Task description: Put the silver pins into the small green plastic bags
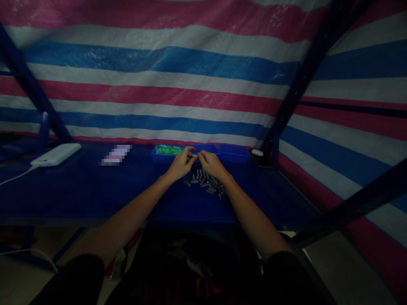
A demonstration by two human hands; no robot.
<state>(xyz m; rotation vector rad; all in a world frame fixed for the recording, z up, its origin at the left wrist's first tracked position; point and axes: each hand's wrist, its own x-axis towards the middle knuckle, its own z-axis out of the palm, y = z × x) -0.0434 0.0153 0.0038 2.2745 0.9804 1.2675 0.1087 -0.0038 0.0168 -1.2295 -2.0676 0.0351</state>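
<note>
My left hand (183,162) and my right hand (211,163) meet above the blue tabletop, fingertips close together. Between them is a small pale piece (195,155), pinched by both hands; its kind is too small to make out. Just below my right hand lies a loose pile of small grey metal pieces (208,182), partly hidden by that hand and wrist. Behind my hands stands a blue tray (159,159), with green pieces (168,150) in clear plastic at its left end. To the right of it is another blue tray (235,154).
On the left of the table (79,190) lie a white power bank (57,155) with a cable and a blurred-out phone-like object (116,155). A small white case (257,152) sits at the right by a dark frame post (294,93). Striped sheeting (165,59) hangs behind.
</note>
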